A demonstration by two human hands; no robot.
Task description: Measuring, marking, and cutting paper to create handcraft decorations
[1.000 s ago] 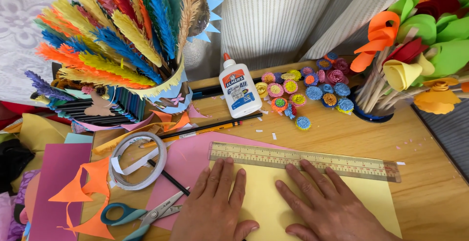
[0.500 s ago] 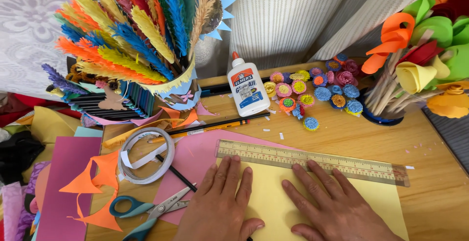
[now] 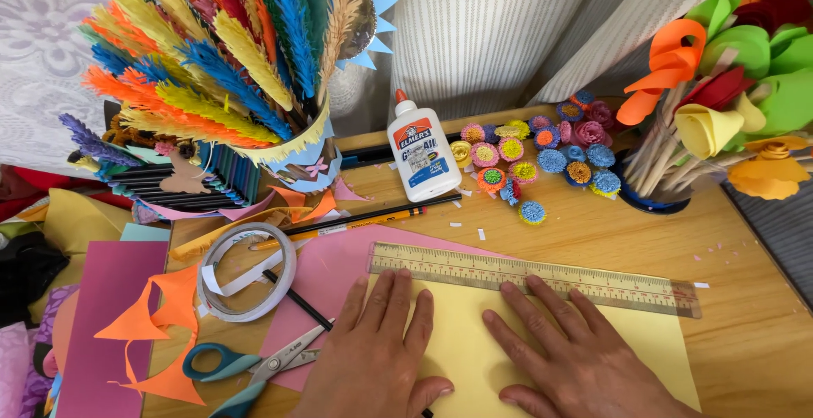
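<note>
Basically unchanged since a second ago: same pose, only a slightly closer view. Both hands still flat on the yellow paper (image 3: 461,342), so the sheet stays pinned where it was, at the near edge of the desk (image 3: 745,333).

Largest first. One desk. One big bunch of paper feathers (image 3: 220,54) at the far left corner. One bunch of paper flowers (image 3: 728,71) in a dark pot at the far right corner. One yellow paper sheet, near edge, middle to right. One pink sheet (image 3: 330,265) under it, sticking out to the left. One purple sheet (image 3: 106,316) at the left edge, with orange scraps (image 3: 157,321) on top. One long ruler (image 3: 533,277) along the yellow sheet's far edge, fingertips just below it.

Two hands: left hand (image 3: 377,359) fingers spread, palm down, gripping nothing; right hand (image 3: 576,359) likewise spread and flat.

One glue bottle (image 3: 421,151), lying toward the far edge, middle. One tape roll (image 3: 246,271), left of middle. One pair of scissors (image 3: 254,367) with blue handles, near edge, left. One pencil (image 3: 373,219) between glue and pink sheet. Roughly fifteen small paper rosettes (image 3: 542,151) beside the glue; exact count hard to tell.
</note>
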